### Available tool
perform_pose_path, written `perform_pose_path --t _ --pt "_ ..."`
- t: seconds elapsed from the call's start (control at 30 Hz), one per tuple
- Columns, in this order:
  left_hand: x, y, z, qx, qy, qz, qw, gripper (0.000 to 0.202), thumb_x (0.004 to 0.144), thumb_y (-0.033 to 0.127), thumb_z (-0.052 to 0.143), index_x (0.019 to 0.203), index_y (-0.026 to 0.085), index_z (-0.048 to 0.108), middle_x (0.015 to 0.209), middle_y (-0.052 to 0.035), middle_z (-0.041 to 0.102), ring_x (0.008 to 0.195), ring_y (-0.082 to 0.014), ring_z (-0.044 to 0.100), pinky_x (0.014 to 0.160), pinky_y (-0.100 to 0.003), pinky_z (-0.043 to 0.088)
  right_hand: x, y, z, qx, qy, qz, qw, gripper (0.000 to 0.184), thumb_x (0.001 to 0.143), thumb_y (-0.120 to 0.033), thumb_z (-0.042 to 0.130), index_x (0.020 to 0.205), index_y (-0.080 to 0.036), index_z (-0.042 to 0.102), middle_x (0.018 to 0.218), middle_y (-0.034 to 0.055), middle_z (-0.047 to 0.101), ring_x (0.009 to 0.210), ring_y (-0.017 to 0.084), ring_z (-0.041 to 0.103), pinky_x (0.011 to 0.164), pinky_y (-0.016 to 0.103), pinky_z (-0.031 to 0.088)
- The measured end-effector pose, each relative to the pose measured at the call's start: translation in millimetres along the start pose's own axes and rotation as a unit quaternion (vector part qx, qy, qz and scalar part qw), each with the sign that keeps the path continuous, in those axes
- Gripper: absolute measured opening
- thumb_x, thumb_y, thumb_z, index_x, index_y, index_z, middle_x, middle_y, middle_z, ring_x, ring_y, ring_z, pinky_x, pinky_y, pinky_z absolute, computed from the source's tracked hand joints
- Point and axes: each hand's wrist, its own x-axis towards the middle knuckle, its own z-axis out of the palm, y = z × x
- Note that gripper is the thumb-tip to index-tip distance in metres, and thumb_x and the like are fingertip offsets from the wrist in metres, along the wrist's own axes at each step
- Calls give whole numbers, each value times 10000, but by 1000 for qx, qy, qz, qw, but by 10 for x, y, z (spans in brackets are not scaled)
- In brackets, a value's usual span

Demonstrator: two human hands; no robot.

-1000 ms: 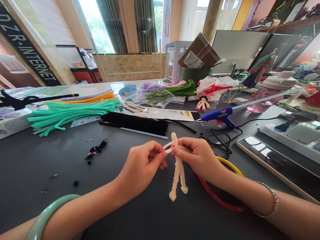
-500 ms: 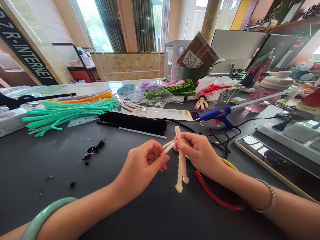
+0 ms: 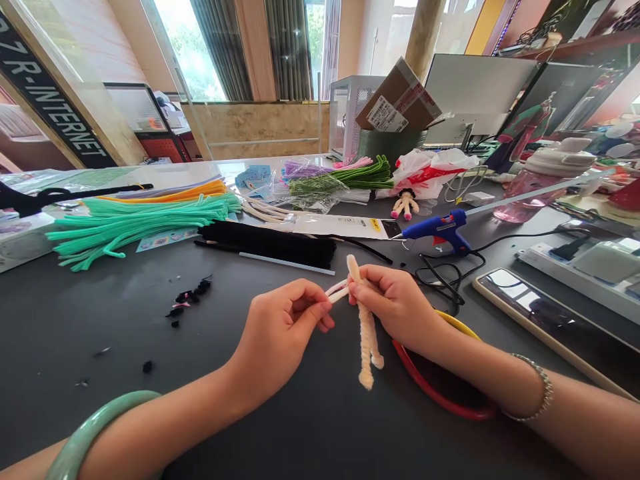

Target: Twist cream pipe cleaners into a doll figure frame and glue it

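Note:
A cream pipe-cleaner figure (image 3: 367,347) is held above the dark table, its two twisted legs hanging down and a looped end sticking up. My right hand (image 3: 395,300) pinches it near the top between thumb and fingers. From that pinch two pale pipe-cleaner strands (image 3: 338,292) run left into my left hand (image 3: 287,320), whose thumb and fingertips are closed on them. Under my right forearm lies a tool with a red and yellow handle (image 3: 435,393), partly covered. A small finished-looking doll (image 3: 405,203) with dark hair and pink feet lies farther back.
Green pipe cleaners (image 3: 145,223) and a black bundle (image 3: 270,245) lie beyond my hands. A blue glue gun (image 3: 437,230) with a tangled cord, a phone (image 3: 555,327) and a power strip (image 3: 580,280) are at the right. Black scraps (image 3: 187,300) lie at the left.
The figure's legs have swung slightly right, and its upper end tilts a little more left. My left hand has closed more tightly on the strands.

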Motion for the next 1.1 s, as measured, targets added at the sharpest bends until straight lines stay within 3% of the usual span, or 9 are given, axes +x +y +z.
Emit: perform_pose_path --t 0.13,0.4,0.6,0.77,0.93,1.1 --pt "-19 7 17 -31 21 -16 999 55 749 162 610 694 164 613 590 19 654 571 -125 628 579 -213 493 0 2 7 23 -1 -2 1000 231 822 -322 485 639 -183 512 563 -43 428 498 91 366 453 214 317" --pt "-2 -30 59 -121 5 -51 991 111 712 150 639 623 154 572 642 3 654 600 -136 643 637 -256 538 -5 5 11 63 -10 14 998 215 816 -315 496 652 -179 517 575 -44 427 502 88 349 455 211 305" --pt "-12 -7 7 -95 -36 -39 994 139 733 225 635 654 153 546 604 -1 632 607 -155 650 616 -267 535 -28 -42 -13 -5 8 -9 1000 191 813 -304 496 686 -168 539 530 -60 365 490 84 319 442 199 273" --pt "2 -3 6 -89 -71 -57 992 202 772 332 593 811 134 608 621 2 607 529 -140 609 518 -250 509 -56 -74 -9 -35 -1 -25 999 149 796 -261 480 715 -166 561 549 -48 408 500 90 346 462 204 297" --pt "21 -37 19 -60 -109 -64 990 252 798 320 565 661 120 633 588 -9 590 494 -108 567 497 -207 470 -74 -78 13 -62 -14 -62 996 128 773 -215 461 683 -181 544 536 -51 402 506 94 359 479 203 312" --pt "17 -50 19 -32 -123 -54 990 244 809 300 551 640 136 616 539 -10 593 489 -118 577 506 -205 469 -76 -69 14 -77 -20 -58 995 127 766 -220 445 683 -182 533 545 -45 420 511 99 367 486 210 318"
